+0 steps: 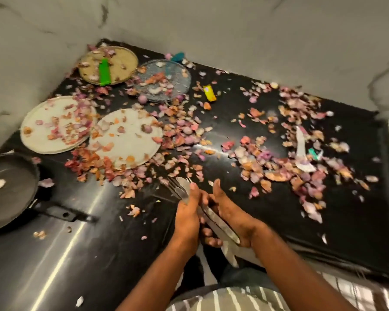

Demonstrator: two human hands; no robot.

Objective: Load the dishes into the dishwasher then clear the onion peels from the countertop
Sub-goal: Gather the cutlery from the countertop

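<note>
- The left hand (187, 212) and the right hand (228, 215) meet over the near middle of the black countertop (112, 254), both curled around one bundle of steel cutlery (211, 217).
- The fork tines and spoon bowls stick out past the left fingers; the handles run back under the right palm.
- Onion peels (184, 131) lie scattered across most of the counter, thickest in the middle and toward the right.
- Two pale plates sit at the left, overlapping at their edges: the far-left plate (43, 140) and the nearer plate (126, 151), both strewn with peels.
- Behind them a tan round plate (126, 59) carries a green object (105, 71), and a wire mesh dish (180, 72) lies just beside it.
- A dark frying pan (11, 198) rests at the left edge, handle pointing right.
- A small yellow wrapper (209, 92) lies near the mesh dish.
</note>
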